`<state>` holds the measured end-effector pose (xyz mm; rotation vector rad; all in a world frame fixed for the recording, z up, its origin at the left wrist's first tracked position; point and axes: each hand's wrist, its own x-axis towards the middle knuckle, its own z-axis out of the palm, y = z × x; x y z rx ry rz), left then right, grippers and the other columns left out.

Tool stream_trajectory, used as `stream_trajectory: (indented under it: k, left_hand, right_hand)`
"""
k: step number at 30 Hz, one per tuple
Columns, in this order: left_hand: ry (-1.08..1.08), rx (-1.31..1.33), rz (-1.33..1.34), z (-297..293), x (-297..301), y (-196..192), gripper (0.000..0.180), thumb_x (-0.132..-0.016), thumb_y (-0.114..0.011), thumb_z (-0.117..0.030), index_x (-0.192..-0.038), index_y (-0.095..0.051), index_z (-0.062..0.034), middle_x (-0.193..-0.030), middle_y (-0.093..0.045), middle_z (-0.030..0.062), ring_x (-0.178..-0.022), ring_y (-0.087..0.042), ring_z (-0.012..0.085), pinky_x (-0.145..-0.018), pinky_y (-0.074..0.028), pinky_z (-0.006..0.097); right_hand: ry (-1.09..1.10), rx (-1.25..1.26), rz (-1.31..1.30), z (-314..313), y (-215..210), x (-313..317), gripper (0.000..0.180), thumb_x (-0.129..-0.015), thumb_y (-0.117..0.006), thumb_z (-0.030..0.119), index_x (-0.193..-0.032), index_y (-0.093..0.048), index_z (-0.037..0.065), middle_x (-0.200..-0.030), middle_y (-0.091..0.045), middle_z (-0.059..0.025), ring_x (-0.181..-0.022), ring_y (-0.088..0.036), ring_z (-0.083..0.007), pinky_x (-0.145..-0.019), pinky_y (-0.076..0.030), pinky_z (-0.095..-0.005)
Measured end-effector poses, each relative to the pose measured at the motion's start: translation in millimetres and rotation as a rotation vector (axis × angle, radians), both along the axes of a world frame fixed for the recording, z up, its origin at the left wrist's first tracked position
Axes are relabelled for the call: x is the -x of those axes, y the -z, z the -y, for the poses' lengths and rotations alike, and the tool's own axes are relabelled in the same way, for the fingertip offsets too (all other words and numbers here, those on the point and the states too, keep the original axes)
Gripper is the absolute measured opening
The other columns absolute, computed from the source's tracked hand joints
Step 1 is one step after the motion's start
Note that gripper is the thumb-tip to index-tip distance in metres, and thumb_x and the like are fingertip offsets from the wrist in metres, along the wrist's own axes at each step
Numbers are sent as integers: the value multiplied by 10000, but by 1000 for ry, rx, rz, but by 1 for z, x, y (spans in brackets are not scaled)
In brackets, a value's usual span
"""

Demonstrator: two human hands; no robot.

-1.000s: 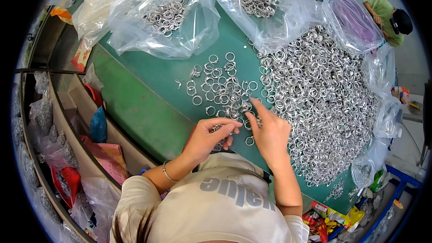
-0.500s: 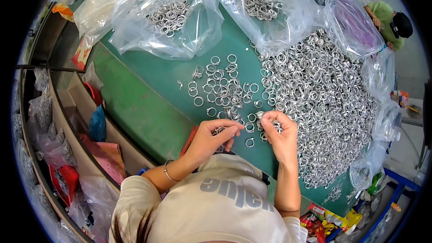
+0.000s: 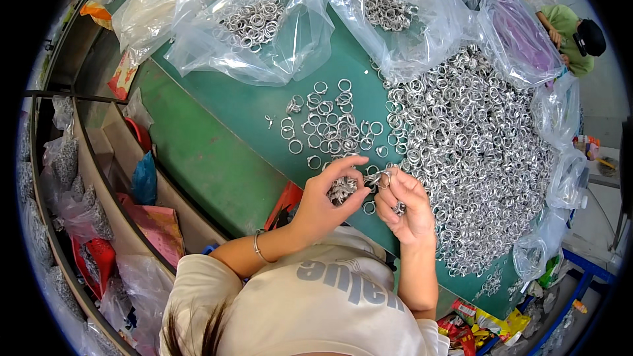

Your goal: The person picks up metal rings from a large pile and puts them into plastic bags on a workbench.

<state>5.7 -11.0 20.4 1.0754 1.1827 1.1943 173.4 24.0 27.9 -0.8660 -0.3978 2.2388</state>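
Note:
My left hand (image 3: pixel 318 199) is cupped around a clump of silver metal rings (image 3: pixel 342 189), its thumb and forefinger curved apart at the top. Beside it, my right hand (image 3: pixel 412 207) pinches silver rings (image 3: pixel 384 180) between thumb and fingertips, and more rings (image 3: pixel 399 208) show under its curled fingers. The two hands almost meet over the green tabletop (image 3: pixel 241 122). Just beyond them lies a loose scatter of rings (image 3: pixel 333 130). A large heap of similar rings (image 3: pixel 475 158) spreads to the right of my right hand.
Two clear plastic bags with rings, one far left (image 3: pixel 191 46) and one far centre (image 3: pixel 435 26), lie on the table. A purple-tinted bag (image 3: pixel 521 39) is at far right. Left stands a shelf (image 3: pixel 198 207) with bagged goods. A person in green (image 3: pixel 564 26) is beyond the far right edge.
My left hand has moved slightly right and up, its thumb and forefinger now wider apart with the rings showing. My right hand has turned, bringing its pinched rings toward the left hand.

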Motion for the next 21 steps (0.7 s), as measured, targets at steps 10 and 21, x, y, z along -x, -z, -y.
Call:
stream_trajectory:
  k: [10, 21]
  left_hand:
    - [-44, -36, -76, -21, -4, 13, 112, -780, -621, 30, -892, -611, 18, -817, -605, 31, -700, -532, 67, -618, -432, 209]
    - [-132, -241, -127, -23, -7, 18, 147, -725, -637, 49, -858, -588, 10, -846, -617, 105, -773, -608, 181, -703, -481, 277]
  right_hand:
    - [95, -135, 164, -4, 3, 8, 128, -930, -500, 165, -918, -533, 42, -608, -445, -2, -451, -372, -74, -419, -271, -191]
    - [149, 135, -121, -10, 7, 6, 140, -964, -418, 153, -941, -490, 36, -651, -403, -9, -455, -370, -101, -386, -283, -204]
